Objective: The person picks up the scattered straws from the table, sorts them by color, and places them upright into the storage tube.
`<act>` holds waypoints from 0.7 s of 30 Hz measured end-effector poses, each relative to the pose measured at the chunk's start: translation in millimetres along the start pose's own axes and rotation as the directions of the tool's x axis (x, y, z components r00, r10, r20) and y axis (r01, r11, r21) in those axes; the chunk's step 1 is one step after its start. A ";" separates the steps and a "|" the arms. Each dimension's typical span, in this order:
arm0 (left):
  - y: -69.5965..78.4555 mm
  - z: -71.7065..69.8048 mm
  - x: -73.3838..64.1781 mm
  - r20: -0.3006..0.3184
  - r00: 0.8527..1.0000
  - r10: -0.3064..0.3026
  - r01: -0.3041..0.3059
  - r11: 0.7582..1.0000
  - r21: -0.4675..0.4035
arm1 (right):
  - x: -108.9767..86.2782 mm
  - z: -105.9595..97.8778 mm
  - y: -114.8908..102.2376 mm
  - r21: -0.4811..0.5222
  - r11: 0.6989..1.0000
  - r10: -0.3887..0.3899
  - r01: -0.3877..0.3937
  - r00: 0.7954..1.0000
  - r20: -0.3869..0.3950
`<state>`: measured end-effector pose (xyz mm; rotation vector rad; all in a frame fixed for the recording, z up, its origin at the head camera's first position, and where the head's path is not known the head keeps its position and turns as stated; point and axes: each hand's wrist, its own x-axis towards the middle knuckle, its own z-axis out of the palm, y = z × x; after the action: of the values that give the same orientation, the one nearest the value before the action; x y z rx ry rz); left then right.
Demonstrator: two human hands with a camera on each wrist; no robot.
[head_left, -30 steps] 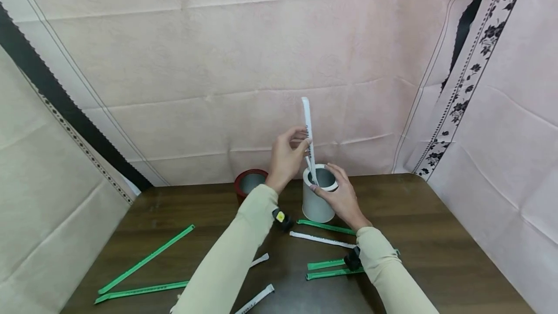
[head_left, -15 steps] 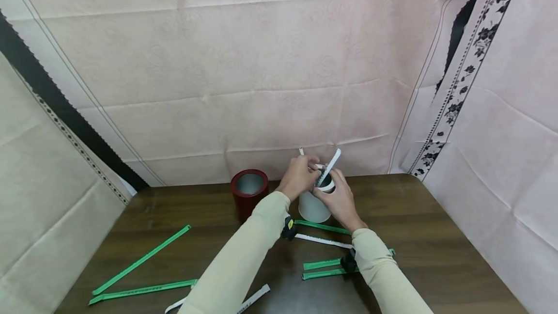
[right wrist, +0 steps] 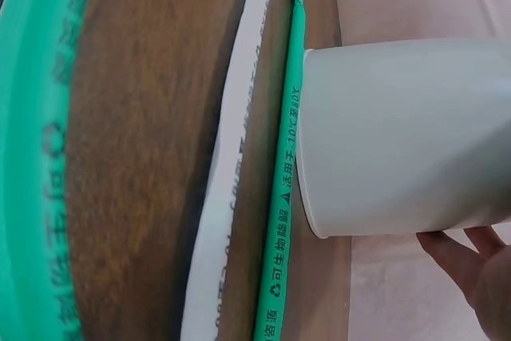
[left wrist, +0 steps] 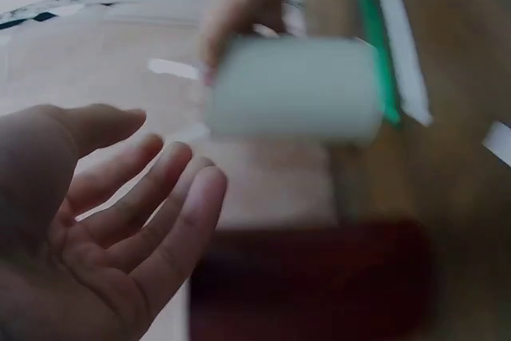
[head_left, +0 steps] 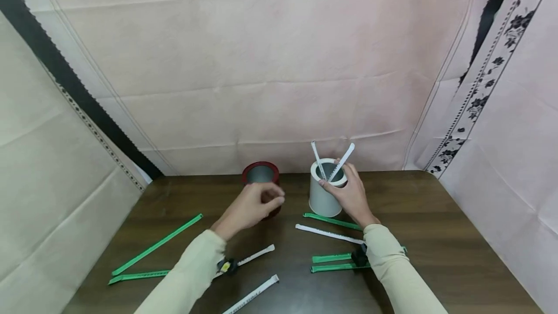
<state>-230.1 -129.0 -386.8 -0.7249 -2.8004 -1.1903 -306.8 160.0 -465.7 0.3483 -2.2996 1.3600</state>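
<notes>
My right hand (head_left: 350, 195) grips the rim of a white canister (head_left: 323, 200), thumb at the near side and fingers round the right side. Two white paper-wrapped straws stand in it: one wrapped straw (head_left: 317, 158) leans left, the other straw (head_left: 343, 160) leans right. Nothing is in my left hand (head_left: 250, 206), which hovers in front of a dark red canister (head_left: 248, 166). In the left wrist view that hand (left wrist: 128, 229) has loosely bent fingers, apart from the blurred white canister (left wrist: 295, 89). The right wrist view shows fingers (right wrist: 459, 261) against the canister wall (right wrist: 399, 133).
Green wrapped straws lie left, one green straw (head_left: 159, 243) slanting. More white straws lie mid-table, including a white straw (head_left: 253, 294). Before the white canister lie a green straw (head_left: 331, 220) and a white straw (head_left: 327, 233). Two green straws (head_left: 333, 268) lie near my right wrist. Cloth (head_left: 261, 62) hangs behind.
My left hand lowered a white wrapped straw into the white canister, let go, and drew back left and toward me. My right hand stayed on the rim.
</notes>
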 end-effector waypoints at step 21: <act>-93.7 -0.3 -112.1 0.256 0.947 -0.194 0.140 0.967 0.215 | -2.9 -4.5 -9.0 0.034 0.999 0.015 -0.016 0.999 0.039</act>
<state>-169.4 -231.6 -471.3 -0.6974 -3.2085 -0.8727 -299.4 159.6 -458.4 0.3717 -2.3177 1.4136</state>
